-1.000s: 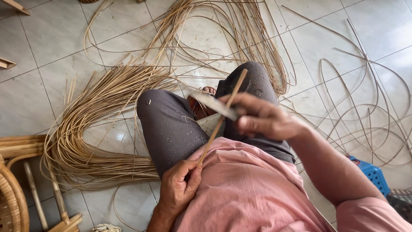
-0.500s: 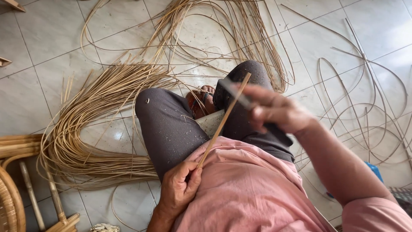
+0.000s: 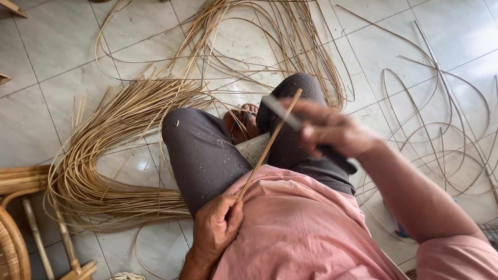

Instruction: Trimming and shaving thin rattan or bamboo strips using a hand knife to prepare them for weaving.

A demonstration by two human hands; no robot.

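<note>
Left hand (image 3: pixel 215 231) pinches the lower end of a cane strip (image 3: pixel 270 146) slanting up over the lap. Right hand (image 3: pixel 332 129), blurred, is closed around a knife (image 3: pixel 282 111) whose blade meets the strip near its top

Probably a cane-weaving workshop: rattan strips (image 3: pixel 104 155) across tiled floor (image 3: pixel 46 62), wicker frames (image 3: pixel 13 228) alongside.

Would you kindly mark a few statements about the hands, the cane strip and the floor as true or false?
1. The left hand grips the lower end of a thin rattan strip. True.
2. The right hand is empty. False: it holds a knife, blurred.
3. A bundle of rattan strands lies on the tiled floor. True.
4. The person stands at a workbench. False: they sit, knees bent, over the floor.
</note>
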